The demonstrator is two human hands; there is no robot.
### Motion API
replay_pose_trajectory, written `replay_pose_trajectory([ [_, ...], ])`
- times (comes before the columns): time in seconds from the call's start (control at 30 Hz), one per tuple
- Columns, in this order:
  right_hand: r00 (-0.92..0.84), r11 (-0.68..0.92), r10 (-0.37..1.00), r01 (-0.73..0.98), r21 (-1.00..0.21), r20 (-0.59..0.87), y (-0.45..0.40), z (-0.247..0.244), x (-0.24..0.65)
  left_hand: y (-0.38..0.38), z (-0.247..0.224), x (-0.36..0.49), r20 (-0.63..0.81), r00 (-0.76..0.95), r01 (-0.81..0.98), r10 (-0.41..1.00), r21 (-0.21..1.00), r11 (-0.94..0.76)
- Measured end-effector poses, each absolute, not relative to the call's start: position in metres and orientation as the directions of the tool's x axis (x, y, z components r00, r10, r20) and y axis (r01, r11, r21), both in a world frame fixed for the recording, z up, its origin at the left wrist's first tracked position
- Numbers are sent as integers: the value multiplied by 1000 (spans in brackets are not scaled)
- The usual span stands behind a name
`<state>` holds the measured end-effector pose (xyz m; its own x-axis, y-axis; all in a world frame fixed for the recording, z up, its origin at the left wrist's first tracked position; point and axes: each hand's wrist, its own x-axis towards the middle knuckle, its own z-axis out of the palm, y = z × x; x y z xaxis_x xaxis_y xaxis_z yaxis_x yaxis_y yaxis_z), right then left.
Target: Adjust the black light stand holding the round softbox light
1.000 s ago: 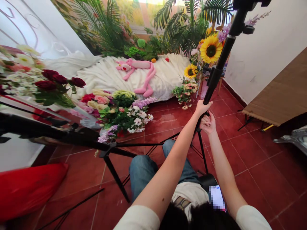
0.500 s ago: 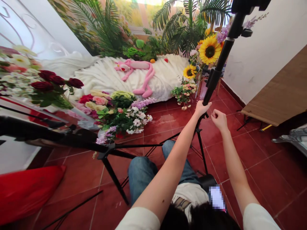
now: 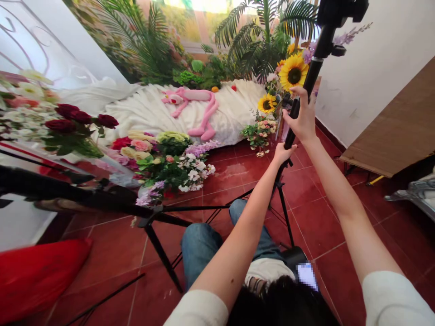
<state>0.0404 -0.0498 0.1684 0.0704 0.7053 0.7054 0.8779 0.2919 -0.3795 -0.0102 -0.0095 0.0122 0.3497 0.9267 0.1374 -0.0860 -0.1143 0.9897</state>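
A black tripod (image 3: 314, 74) stands in front of me, its column leaning to the right in view. My left hand (image 3: 282, 154) is closed around the lower part of the column, just above the spread legs. Higher up, my right hand (image 3: 304, 120) is at the column with fingers spread and thumb apart, not wrapped around it. Close to its fingers, a collar on the column is partly hidden. The tripod's head (image 3: 335, 13) is cut off by the top edge of the view.
Another black stand (image 3: 102, 199) crosses at left, near dark red roses (image 3: 70, 117). Ahead, a pink plush toy (image 3: 195, 97) lies on white cloth (image 3: 136, 111), with flowers (image 3: 170, 158) before it. Sunflowers (image 3: 292, 72) rise behind the column. A brown board (image 3: 390, 131) leans at right.
My right hand has risen from beside the lower column to its upper part, and its curled fingers have spread. My left hand keeps its hold on the tripod.
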Motion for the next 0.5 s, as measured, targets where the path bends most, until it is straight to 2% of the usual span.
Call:
replay_pose_trajectory([
  [0.13, 120, 192, 677, 924, -332, 726, -42, 165, 33, -7, 13, -15, 130, 400, -114, 907, 989, -91],
  [0.33, 282, 29, 640, 921, -389, 714, -39, 142, 23, -3, 4, -16, 199, 399, -238, 895, 965, -109],
  [0.5, 217, 78, 711, 921, -382, 669, -46, 94, 28, 5, -9, -11, 278, 351, -287, 894, 941, -180],
])
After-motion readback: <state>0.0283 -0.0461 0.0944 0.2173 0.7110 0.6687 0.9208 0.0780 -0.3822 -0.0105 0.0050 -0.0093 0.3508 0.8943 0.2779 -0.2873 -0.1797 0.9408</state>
